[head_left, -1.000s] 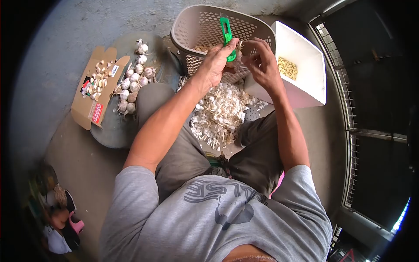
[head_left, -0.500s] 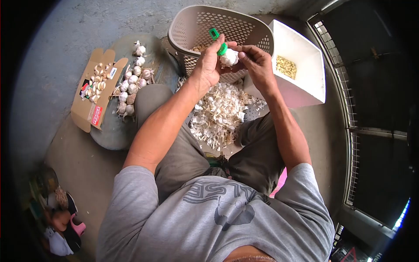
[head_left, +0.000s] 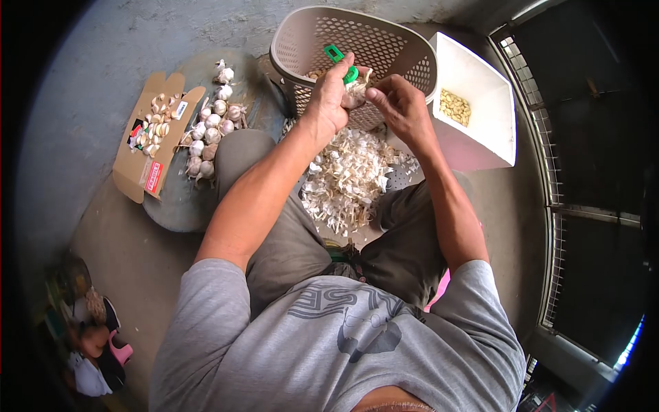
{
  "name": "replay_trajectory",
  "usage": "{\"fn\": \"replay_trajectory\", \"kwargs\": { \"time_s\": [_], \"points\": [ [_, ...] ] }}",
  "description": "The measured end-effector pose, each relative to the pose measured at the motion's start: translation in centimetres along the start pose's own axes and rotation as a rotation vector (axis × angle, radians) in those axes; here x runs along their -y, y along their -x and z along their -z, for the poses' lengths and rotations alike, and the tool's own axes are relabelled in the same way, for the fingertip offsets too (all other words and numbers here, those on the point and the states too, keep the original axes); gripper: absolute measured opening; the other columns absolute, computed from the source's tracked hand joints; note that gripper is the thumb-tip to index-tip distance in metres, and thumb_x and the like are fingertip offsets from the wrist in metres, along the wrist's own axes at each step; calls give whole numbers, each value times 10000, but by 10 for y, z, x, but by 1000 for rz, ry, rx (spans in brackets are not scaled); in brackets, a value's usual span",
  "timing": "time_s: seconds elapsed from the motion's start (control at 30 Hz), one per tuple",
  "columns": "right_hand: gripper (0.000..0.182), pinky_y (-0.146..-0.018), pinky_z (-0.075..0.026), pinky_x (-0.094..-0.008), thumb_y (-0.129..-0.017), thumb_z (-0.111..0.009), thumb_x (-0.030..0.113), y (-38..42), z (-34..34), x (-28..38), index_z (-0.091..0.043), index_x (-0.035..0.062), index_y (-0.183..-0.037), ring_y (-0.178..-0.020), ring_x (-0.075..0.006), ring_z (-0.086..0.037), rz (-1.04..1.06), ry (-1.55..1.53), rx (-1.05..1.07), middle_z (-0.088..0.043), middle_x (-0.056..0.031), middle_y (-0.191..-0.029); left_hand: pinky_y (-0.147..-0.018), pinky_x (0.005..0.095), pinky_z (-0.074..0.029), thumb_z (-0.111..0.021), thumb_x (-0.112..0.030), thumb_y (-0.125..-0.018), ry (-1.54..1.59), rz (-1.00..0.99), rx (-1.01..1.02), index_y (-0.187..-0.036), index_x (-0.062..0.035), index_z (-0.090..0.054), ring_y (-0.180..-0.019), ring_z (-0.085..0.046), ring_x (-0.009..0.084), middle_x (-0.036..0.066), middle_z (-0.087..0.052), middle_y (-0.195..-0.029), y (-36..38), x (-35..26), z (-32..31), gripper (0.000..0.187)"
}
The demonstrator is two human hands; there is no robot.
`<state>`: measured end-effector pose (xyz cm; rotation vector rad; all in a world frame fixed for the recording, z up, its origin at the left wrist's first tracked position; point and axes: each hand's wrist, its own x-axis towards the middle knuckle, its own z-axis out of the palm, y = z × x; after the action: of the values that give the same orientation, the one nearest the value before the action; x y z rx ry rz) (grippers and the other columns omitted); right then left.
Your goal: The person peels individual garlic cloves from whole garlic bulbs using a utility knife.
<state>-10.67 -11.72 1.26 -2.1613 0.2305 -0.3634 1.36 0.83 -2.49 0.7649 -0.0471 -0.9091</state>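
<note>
My left hand (head_left: 328, 96) is closed around a garlic bulb (head_left: 355, 95) with loosened, papery skin. A green plastic tool (head_left: 335, 53), with a slotted end and a rounded part, sits at the thumb of that same hand. On the bulb's other side, the thumb and bent fingers of my right hand (head_left: 401, 103) pinch at its edge; what lies right between the fingertips is partly hidden. Both hands are above the front rim of a perforated basket (head_left: 285, 48). Below them spreads a heap of garlic skins (head_left: 347, 178).
Whole garlic bulbs (head_left: 213, 122) lie on a round grey surface (head_left: 168, 216) at left, beside an opened cardboard box (head_left: 130, 178) of garlic cloves (head_left: 154, 130). A white foam box (head_left: 491, 103) with peeled cloves (head_left: 454, 108) stands right of the basket, near a wire-mesh gate (head_left: 552, 165).
The right fingers have shifted slightly on the bulb, and its white outer skin now looks pulled away, showing a browner side. My left hand keeps its hold on the bulb and green tool.
</note>
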Motion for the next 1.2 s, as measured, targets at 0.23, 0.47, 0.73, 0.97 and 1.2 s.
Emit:
{"fn": "replay_trajectory", "kwargs": {
  "time_s": [0.23,0.47,0.73,0.97,1.2],
  "points": [
    [190,-619,-510,-361,-936,-713,101,-2,-22,12,-623,-23,-1049,-653,-223,-616,298,-26,-80,-640,-137,-753,-402,261,-274,-656,-456,-976,-12,-35,-67,-859,-137,-672,-434,-412,71,-56,-549,-645,7,10,-12,340],
    [66,-657,-521,-358,-972,-646,28,-5,-19,1,-619,-25,-1002,-743,-154,-612,180,-103,-116,-655,-113,-792,-425,290,-267,-593,-583,-974,-69,158,-52,-949,-205,-675,-445,-438,94,-61,-576,-666,10,6,-13,387],
    [242,-471,-432,-235,-1069,-565,183,3,-10,3,-551,18,-892,-542,-59,-516,-101,-505,37,-615,-18,-777,-565,377,-544,-650,-523,-965,24,87,-46,-996,-59,-679,-634,-646,177,41,-680,-796,-6,11,-4,466],
    [208,-482,-518,-272,-1077,-541,186,0,-15,3,-533,10,-965,-544,-88,-561,-61,-490,-103,-579,-24,-737,-528,343,-560,-702,-418,-944,7,12,-92,-894,-27,-665,-625,-633,194,83,-633,-768,-13,16,-2,395],
    [159,-650,-525,-268,-973,-634,29,-6,17,-18,-568,-21,-1108,-748,-113,-627,-142,-286,64,-626,-55,-951,-560,319,-574,-703,-403,-956,-33,29,-99,-919,-31,-671,-645,-681,189,96,-693,-811,-5,2,-3,375]
  ]
}}
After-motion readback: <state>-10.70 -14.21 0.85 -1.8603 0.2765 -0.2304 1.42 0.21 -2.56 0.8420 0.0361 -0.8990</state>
